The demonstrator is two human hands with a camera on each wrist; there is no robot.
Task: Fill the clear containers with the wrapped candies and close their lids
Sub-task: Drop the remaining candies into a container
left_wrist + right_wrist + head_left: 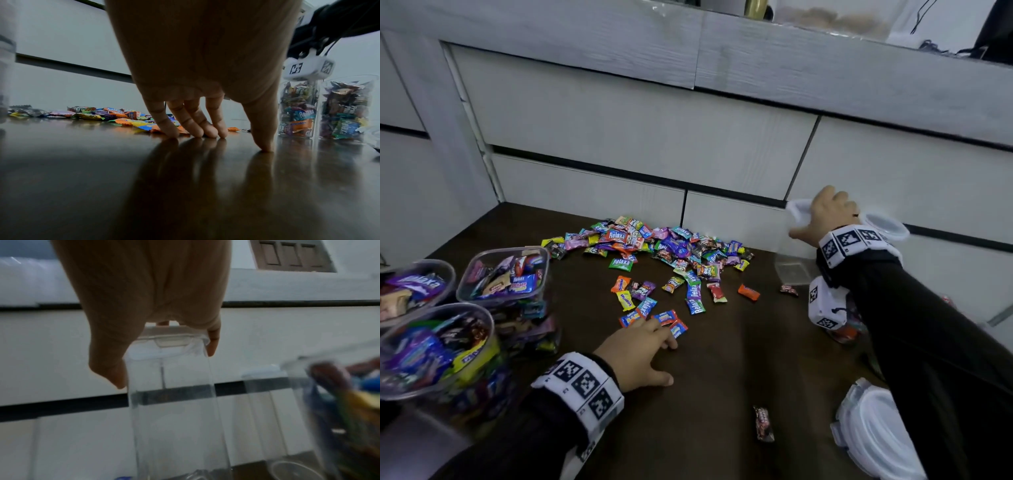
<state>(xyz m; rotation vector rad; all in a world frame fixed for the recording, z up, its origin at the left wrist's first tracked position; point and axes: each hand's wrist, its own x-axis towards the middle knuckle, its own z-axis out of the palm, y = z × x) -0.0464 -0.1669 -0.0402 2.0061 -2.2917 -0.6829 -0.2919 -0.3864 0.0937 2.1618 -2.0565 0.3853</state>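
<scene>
Along the back edge of the dark glossy counter (pixel 722 370), a heap of colourful wrapped candies (pixel 654 246) lies spread against the white drawer fronts (pixel 619 137). Left hand (pixel 637 356): fingers extended, tips pressed on the counter at the nearest stray candies, gripping nothing. Right hand (pixel 825 214), near the right back corner: fingers curled over the rim of an empty clear square plastic container (pixel 172 402), holding it from above. Three candy-filled clear containers (pixel 506 274) stand at the left edge. White lids (pixel 873 431) lie stacked at the right front.
</scene>
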